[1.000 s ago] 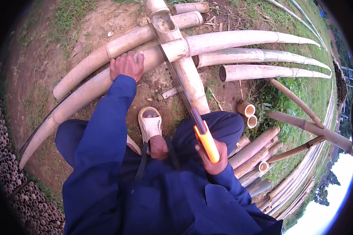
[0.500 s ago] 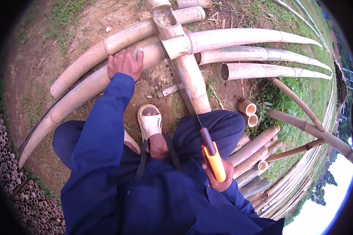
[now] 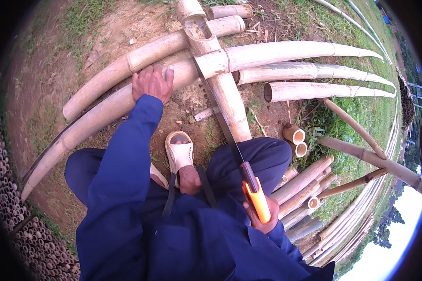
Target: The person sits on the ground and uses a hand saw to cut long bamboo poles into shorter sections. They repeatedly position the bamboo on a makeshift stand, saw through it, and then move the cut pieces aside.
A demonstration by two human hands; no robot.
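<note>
A long pale bamboo pole (image 3: 103, 110) lies across a thicker bamboo support (image 3: 229, 96) that has a notch cut near its far end. My left hand (image 3: 152, 85) is closed over the top of the pole, left of the support, with its thumb pointing away. In my right hand (image 3: 267, 218), near my right knee, is the orange and dark handle of a handsaw (image 3: 222, 117). Its blade slants forward and left, and its far end meets the near side of the pole just left of the crossing. How deep the blade sits cannot be made out.
Another bamboo pole (image 3: 157, 49) lies just beyond. Two more, a cut pole (image 3: 323, 90) among them, stretch away right. Short offcuts (image 3: 295, 135) and stacked bamboo lengths (image 3: 305, 180) are by my right knee. A bamboo pile (image 3: 37, 243) fills the lower left.
The whole scene sits slightly lower in the picture. My hands keep their holds, and the saw shows little or no movement against the pole.
</note>
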